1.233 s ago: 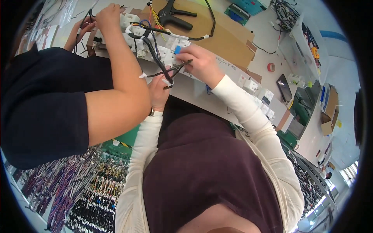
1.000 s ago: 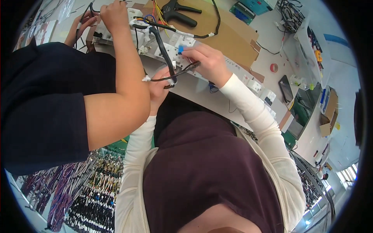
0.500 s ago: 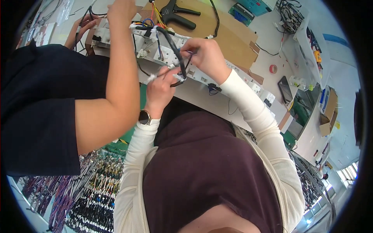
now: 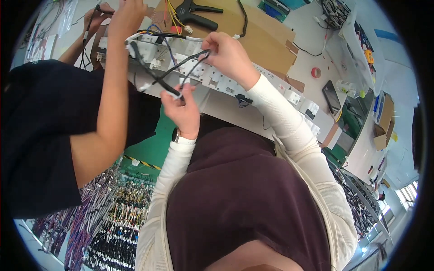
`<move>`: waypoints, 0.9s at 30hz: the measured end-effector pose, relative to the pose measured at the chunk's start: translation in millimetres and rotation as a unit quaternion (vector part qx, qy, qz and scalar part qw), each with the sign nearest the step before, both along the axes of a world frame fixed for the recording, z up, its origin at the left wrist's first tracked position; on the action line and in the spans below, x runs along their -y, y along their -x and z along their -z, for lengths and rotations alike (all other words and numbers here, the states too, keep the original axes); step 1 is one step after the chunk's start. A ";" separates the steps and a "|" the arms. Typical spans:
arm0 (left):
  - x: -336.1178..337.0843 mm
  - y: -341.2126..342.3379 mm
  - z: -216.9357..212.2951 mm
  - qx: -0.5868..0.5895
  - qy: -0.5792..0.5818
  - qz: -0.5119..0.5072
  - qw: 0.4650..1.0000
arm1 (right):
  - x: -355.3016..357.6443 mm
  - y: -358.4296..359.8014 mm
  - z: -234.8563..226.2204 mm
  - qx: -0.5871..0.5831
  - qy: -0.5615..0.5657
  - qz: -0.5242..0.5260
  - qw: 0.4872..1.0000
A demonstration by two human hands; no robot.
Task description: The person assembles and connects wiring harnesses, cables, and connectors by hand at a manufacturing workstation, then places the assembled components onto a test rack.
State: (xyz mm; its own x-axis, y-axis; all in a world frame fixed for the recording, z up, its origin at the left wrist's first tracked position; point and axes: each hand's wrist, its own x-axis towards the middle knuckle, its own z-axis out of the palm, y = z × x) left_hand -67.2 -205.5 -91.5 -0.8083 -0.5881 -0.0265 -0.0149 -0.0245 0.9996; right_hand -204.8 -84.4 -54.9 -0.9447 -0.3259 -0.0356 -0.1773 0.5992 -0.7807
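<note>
Black wiring (image 4: 159, 80) is clamped in the fingers (image 4: 214, 39) of the left hand (image 4: 182, 113) and right hand (image 4: 231, 56), its gripped parts partly hidden.

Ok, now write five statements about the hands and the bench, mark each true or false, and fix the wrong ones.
1. The left hand holds the thick black cable. True.
2. The right hand is empty. False: the right hand pinches a thin black cable.
3. The watch is on the right wrist. False: it is on the left wrist.
4. The black tool lies on the brown cardboard. True.
5. The red tape roll lies on top of the phone. False: it lies on the bench, apart from the phone.
</note>
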 end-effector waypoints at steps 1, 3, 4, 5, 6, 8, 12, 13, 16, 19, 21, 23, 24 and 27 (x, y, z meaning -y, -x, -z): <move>0.1 1.0 -1.6 -0.018 -0.007 -0.031 0.999 | -0.3 0.1 0.3 0.021 0.000 0.008 1.000; -5.2 3.4 -10.5 -0.019 -0.009 -0.009 1.000 | -1.1 1.6 6.8 0.021 0.021 0.013 0.999; -7.8 2.0 -8.7 -0.005 0.001 0.013 1.000 | -1.6 1.1 8.2 0.020 0.041 0.016 0.999; -9.3 3.2 -7.5 0.006 0.012 0.036 0.999 | -1.3 0.2 5.2 0.017 0.042 0.019 0.999; -9.7 3.5 -8.1 -0.004 -0.001 0.029 1.000 | -0.7 -1.9 0.6 0.041 0.030 0.019 0.999; -6.7 5.0 -12.6 0.012 0.023 0.039 0.999 | -3.7 -4.6 -1.2 0.066 0.000 0.005 0.998; 13.3 12.2 -25.4 0.077 0.069 0.086 0.991 | -25.2 -32.8 2.9 -0.053 0.002 0.031 0.998; 16.0 15.1 -31.3 0.101 0.082 0.113 0.985 | -32.5 -41.6 -0.3 -0.067 0.003 0.031 0.997; 11.6 19.8 -44.7 0.140 0.096 0.124 0.978 | -49.2 -67.3 -23.5 -0.076 0.032 0.047 0.995; 13.6 28.8 -51.7 0.162 0.121 0.138 0.970 | -56.7 -86.8 -39.7 -0.077 0.092 0.049 0.992; 10.7 38.6 -54.4 0.136 0.181 0.146 0.963 | -59.0 -105.3 -44.4 -0.085 0.123 0.038 0.988; 10.9 33.5 -43.6 0.143 0.208 0.148 0.956 | -57.2 -128.6 -39.9 -0.014 0.163 -0.047 0.985; 9.2 31.0 -39.5 0.133 0.175 0.131 0.967 | -55.7 -137.9 -31.1 0.013 0.177 -0.069 0.982; 18.2 27.2 -27.5 0.117 0.122 0.110 0.979 | -51.2 -164.0 0.7 0.061 0.157 -0.076 0.983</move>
State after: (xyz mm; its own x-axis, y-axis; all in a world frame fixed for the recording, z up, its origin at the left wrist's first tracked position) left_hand -94.3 -223.7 -64.0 -0.9047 -0.4128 -0.1054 -0.2217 0.2451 0.9438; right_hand -40.8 -33.1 -55.6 -0.8792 -0.4760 -0.0212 -0.1390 0.2987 -0.9442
